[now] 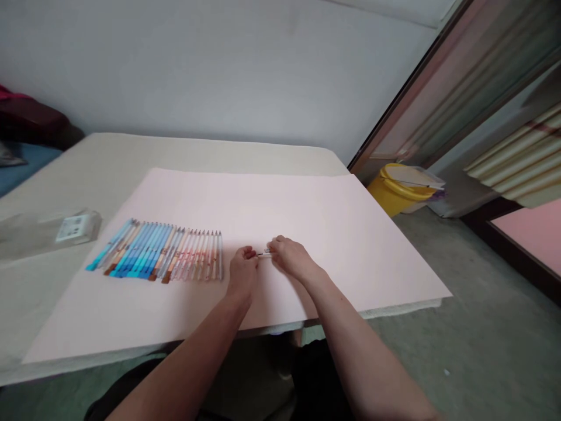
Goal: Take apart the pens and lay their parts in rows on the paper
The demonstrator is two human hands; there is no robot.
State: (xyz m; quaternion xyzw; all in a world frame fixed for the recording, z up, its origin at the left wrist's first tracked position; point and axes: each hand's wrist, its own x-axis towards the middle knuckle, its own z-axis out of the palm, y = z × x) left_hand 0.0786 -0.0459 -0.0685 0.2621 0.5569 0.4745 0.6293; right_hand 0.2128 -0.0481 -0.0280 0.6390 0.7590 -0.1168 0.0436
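Note:
My left hand (242, 270) and my right hand (290, 256) meet over the middle of a pale pink sheet (333, 228). Both are closed in a pinch on one thin pen (264, 254), of which only a short white and dark piece shows between the fingers. Just left of my left hand lies a row of several pens (160, 256) side by side, blue ones on the left, pink and orange ones on the right.
The pink sheet covers a beige table (109, 158) set against a grey wall. A clear plastic package (70, 229) lies on the table's left side. A yellow bucket (397, 190) stands on the floor at the right, by a sliding door frame.

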